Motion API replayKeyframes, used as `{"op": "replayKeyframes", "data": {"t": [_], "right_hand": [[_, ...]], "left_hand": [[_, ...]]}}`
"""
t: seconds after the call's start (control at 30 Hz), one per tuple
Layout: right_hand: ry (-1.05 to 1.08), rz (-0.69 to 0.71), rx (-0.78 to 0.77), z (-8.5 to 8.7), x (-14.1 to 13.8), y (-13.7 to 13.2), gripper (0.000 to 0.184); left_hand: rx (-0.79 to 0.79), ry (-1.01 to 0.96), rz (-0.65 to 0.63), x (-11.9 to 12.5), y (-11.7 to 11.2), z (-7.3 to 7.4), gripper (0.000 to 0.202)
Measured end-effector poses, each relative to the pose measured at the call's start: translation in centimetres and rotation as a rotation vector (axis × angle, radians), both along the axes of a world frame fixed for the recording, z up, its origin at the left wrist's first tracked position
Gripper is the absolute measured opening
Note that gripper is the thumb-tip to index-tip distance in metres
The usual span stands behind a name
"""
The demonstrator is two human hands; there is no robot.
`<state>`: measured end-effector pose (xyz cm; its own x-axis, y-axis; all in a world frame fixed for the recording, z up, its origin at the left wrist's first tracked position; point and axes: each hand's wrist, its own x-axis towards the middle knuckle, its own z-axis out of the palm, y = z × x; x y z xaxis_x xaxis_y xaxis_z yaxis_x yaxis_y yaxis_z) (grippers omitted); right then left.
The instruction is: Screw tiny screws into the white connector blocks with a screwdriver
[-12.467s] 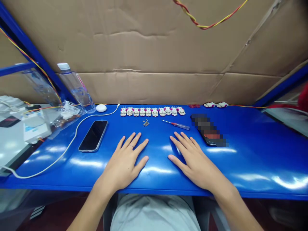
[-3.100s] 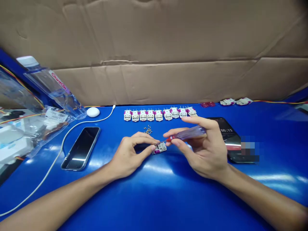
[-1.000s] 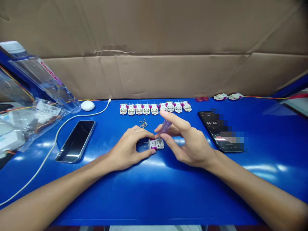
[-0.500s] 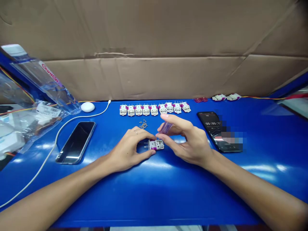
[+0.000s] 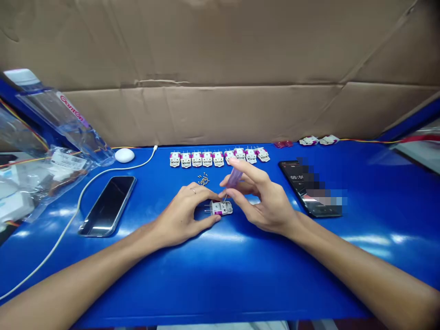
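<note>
Two hands about a plug point(image 5: 217, 208), which lies on the table point(image 5: 223, 275) between them, its pins toward the left palm. The fingers of the left hand point(image 5: 187, 213) pinch its two long sides; those of the right hand point(image 5: 266, 201) grip the handle of a screwdriver point(image 5: 235, 178), held tilted, its shaft reaching the plug's upper face. Whether the tip is seated cannot be told. Likely faults: the tilt could let the tip slip and strike the nearby left forefinger; twisting force could swivel the plug should the pinch slacken. Loose screws point(image 5: 203, 179), just beyond the left hand, could be scattered by a stray knuckle.
</note>
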<state>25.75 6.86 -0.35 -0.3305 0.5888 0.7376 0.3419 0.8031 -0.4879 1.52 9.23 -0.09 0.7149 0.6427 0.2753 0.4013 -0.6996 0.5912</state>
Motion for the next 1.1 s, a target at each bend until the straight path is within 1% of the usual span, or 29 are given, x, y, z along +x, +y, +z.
{"op": "replayKeyframes", "data": {"t": [0.07,0.13,0.3,0.47,0.57,0.63,0.77,0.93,1.07,1.1], "right_hand": [[0.006,-0.021,0.055,0.00,-0.07,0.04,0.072],[0.008,-0.022,0.072,-0.02,-0.13,0.07,0.071],[0.010,0.008,-0.064,0.13,-0.16,-0.10,0.068],[-0.005,-0.057,0.091,0.69,-0.19,-0.44,0.071],[-0.031,-0.039,0.044,0.81,-0.17,-0.44,0.069],[-0.027,-0.051,0.030,0.73,-0.13,-0.35,0.072],[-0.019,-0.082,0.117,0.41,-0.09,-0.15,0.077],[-0.017,-0.008,0.017,0.34,-0.36,-0.22,0.072],[-0.019,-0.060,0.126,0.51,-0.50,-0.33,0.073],[-0.027,-0.066,0.133,0.57,-0.50,-0.33,0.073]], "left_hand": [[0.001,0.008,-0.002,0.01,0.01,0.05,0.027],[0.000,0.010,-0.005,0.00,0.02,0.08,0.027],[-0.010,-0.005,-0.018,-0.02,0.05,0.02,0.026],[-0.005,0.004,-0.009,0.04,0.06,0.04,0.023],[-0.014,-0.004,-0.014,0.00,0.00,0.09,0.022],[-0.027,-0.006,-0.017,-0.04,-0.06,0.12,0.024],[-0.025,0.000,-0.008,-0.05,-0.17,0.20,0.025],[-0.030,0.025,-0.007,0.05,-0.16,0.19,0.023],[-0.017,0.008,-0.003,0.09,-0.19,0.10,0.024],[-0.017,-0.001,-0.001,0.09,-0.21,0.10,0.024]]}}
